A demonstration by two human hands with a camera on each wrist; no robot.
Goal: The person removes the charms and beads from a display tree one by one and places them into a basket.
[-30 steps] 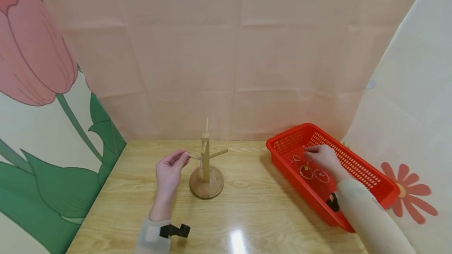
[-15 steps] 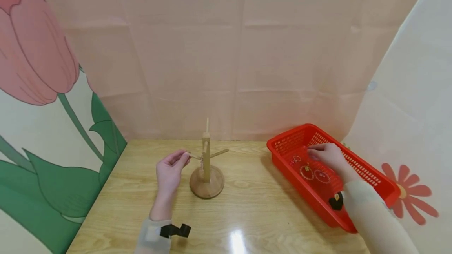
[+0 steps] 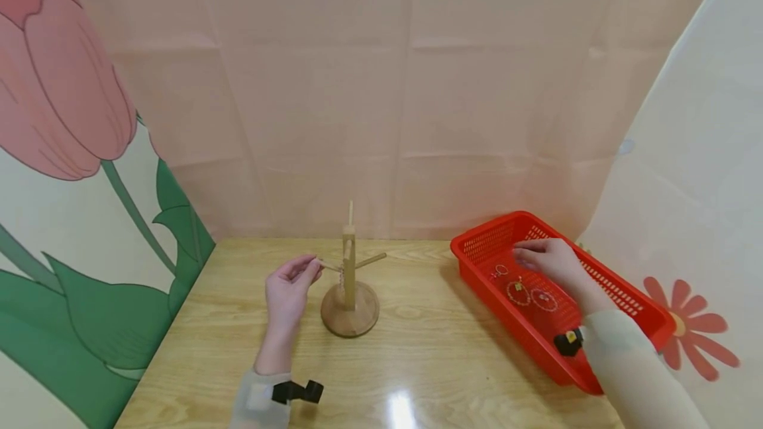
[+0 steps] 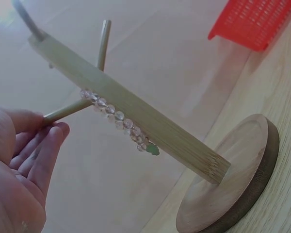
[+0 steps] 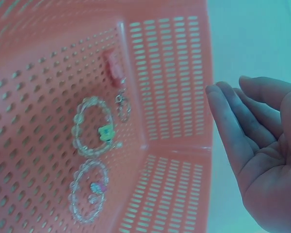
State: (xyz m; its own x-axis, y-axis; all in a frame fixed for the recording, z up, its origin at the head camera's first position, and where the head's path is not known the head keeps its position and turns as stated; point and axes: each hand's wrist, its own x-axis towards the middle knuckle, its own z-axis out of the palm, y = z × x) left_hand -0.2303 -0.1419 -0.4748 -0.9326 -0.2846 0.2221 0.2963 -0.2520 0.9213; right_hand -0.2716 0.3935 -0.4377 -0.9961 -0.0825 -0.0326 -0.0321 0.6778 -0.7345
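My left hand pinches the tip of a side peg on a wooden stand with a round base. From that peg, close to the post, hangs a clear beaded bracelet with a green charm. Over the red basket, my right hand hovers with loosely bent fingers and nothing between them. On the basket floor lie a clear bracelet with a yellow charm, another with a pink-and-blue charm, and a keychain with a red pendant.
The wood-grain table meets a pink cloth backdrop behind the stand. Other pegs, such as a right-hand peg, stick out from the post. A floral sheet rises beyond the basket.
My right hand has shifted slightly over the basket, its fingers lifting a little. My left hand keeps its pinch on the peg. The bracelets in the basket lie as before.
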